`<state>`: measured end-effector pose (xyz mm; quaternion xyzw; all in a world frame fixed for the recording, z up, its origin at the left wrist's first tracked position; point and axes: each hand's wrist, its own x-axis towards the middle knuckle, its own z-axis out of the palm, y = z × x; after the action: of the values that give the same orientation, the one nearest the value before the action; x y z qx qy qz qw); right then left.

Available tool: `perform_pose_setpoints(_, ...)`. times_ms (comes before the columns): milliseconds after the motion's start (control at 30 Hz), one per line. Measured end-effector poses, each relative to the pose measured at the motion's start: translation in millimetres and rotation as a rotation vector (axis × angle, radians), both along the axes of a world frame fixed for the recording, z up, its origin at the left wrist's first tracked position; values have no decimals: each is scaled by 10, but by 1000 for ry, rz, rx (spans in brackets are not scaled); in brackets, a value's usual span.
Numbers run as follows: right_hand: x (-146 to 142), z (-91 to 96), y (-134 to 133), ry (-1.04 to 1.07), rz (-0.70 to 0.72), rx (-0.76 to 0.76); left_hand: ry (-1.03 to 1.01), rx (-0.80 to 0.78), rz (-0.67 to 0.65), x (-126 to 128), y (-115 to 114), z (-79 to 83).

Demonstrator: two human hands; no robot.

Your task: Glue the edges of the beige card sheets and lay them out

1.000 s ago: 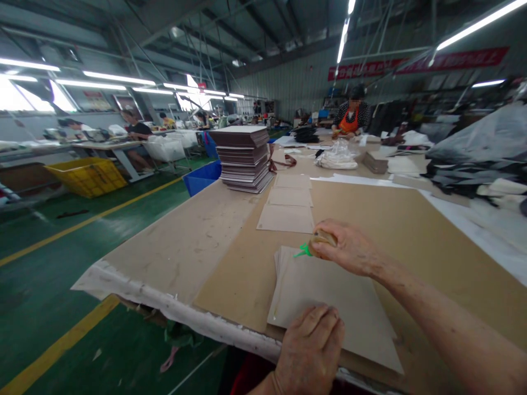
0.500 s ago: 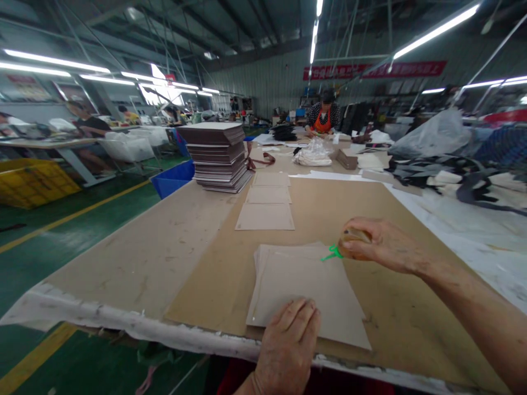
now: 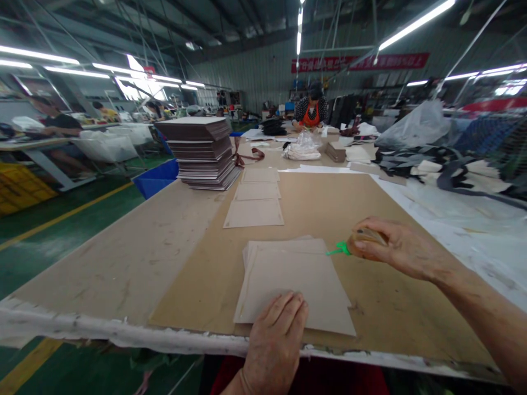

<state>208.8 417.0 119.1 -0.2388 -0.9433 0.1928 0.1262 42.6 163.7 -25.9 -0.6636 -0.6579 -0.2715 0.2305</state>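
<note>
My left hand (image 3: 276, 334) lies flat, fingers stretched out, on the near edge of a small pile of grey-beige card sheets (image 3: 296, 280). The sheets overlap unevenly, with corners of lower ones showing at the left, top and right. In my right hand (image 3: 395, 247) is an amber squeeze glue bottle (image 3: 368, 244), tilted sideways with its green nozzle (image 3: 341, 249) pointing left. The nozzle tip is at the top sheet's far right corner; whether it touches I cannot tell. A thin line runs along that sheet's left and far edges.
Three card sheets (image 3: 254, 213) lie in an overlapping row beyond the pile. A tall stack of dark-edged boards (image 3: 200, 153) stands at the left, beside a blue bin (image 3: 155, 178). Dark fabric scraps (image 3: 420, 162) and a plastic bag (image 3: 415, 126) lie at the right. A person (image 3: 312, 109) works at the far end.
My right hand has moved the glue bottle rightward along the top sheet's far edge to its corner. My left hand stays on the sheets. The whole view has shifted slightly.
</note>
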Motion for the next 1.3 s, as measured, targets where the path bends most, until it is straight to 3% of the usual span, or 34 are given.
perform_pose_setpoints(167, 138, 57, -141, -1, 94, 3, 27, -15, -22, -17, 3, 50)
perform_pose_setpoints(367, 401, 164, -511, -25, 200, -39, 6, -35, -39, -13, 9, 89)
perform_pose_setpoints(667, 759, 27, -816, -31, 188, -27, 9, -84, -48, -14, -2, 103)
perform_pose_setpoints(833, 720, 22, -745, 1, 169, -42, 13, -89, -52, -8, -2, 102)
perform_pose_setpoints(1167, 264, -105, -245, 114, 71, 114, 35, -86, -50, -27, 15, 114)
perform_pose_setpoints(1300, 244, -88, -238, 83, 73, 137, 35, -74, -46, -23, 16, 113)
